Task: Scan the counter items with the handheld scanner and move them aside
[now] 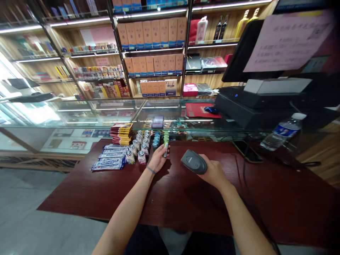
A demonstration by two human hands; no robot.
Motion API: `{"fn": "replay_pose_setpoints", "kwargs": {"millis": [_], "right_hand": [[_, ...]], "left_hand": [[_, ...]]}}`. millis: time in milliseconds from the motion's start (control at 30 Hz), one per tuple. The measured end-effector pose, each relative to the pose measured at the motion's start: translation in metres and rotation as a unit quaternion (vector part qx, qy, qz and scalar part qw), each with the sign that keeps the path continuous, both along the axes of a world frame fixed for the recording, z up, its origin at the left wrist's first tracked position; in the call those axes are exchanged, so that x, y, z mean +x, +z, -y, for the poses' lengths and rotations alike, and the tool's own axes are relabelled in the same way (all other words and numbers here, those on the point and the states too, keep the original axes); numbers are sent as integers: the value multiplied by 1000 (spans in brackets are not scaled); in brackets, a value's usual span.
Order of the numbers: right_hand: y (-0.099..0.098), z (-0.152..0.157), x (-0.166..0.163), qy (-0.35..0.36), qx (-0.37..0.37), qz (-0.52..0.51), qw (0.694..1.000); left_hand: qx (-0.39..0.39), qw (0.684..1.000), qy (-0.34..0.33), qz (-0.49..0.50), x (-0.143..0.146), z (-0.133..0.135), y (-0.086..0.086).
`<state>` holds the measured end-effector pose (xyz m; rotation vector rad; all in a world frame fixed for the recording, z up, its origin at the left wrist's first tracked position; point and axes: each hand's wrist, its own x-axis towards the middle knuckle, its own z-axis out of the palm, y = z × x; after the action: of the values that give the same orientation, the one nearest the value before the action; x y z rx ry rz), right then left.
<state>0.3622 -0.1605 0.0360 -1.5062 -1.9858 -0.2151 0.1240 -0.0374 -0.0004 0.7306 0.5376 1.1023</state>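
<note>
You are stretching your left arm forward over the surface (180,198), and your left hand (158,158) is grasping the green pack (166,149), fingers curling round it at the near end of a row, right of the jars (142,146). Your right forearm is angling inward, and your right hand (214,172) is wrapping round the scanner (193,162), its nose pointing leftward near the pack.

The barcode scanner (193,162) looks like smooth, matt plastic. Beneath it, the wood-grained tabletop (186,202) has a soft sheen. Left of the scanner are shiny, transparent jars (141,157) and glossy film sachets (108,157); right, a clear plastic water bottle (281,131); beyond, a reflective glass counter (117,113).
</note>
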Motion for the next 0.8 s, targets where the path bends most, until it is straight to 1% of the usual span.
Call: {"fn": "replay_pose_setpoints", "kwargs": {"millis": [100,167,233,300,333,367,433,533,667,733,800], "right_hand": [[-7,-4,9,-39,77,7,996],[-11,-6,15,-57,107,9,993],[-15,-8,22,-78,118,12,990],[-17,-9,26,-98,115,12,988],[-18,-9,27,-107,113,10,988],[-18,-9,27,-116,113,7,987],[-19,-10,27,-130,116,2,985],[-21,-11,25,-141,120,-2,983],[-24,-14,26,-143,133,-1,981],[-25,-15,27,-141,142,-4,980],[-27,-16,28,-142,144,-8,979]], "left_hand": [[79,992,43,-92,5,4,0],[137,977,72,-147,8,6,0],[203,948,118,-214,10,8,0],[252,905,173,-295,12,9,0],[262,884,198,-332,12,10,-1],[262,867,220,-362,13,11,-1],[245,846,257,-399,16,12,-4],[217,818,309,-434,20,14,-12],[199,772,385,-465,26,16,-25],[184,756,410,-476,29,19,-29],[173,745,420,-488,33,22,-29]]}}
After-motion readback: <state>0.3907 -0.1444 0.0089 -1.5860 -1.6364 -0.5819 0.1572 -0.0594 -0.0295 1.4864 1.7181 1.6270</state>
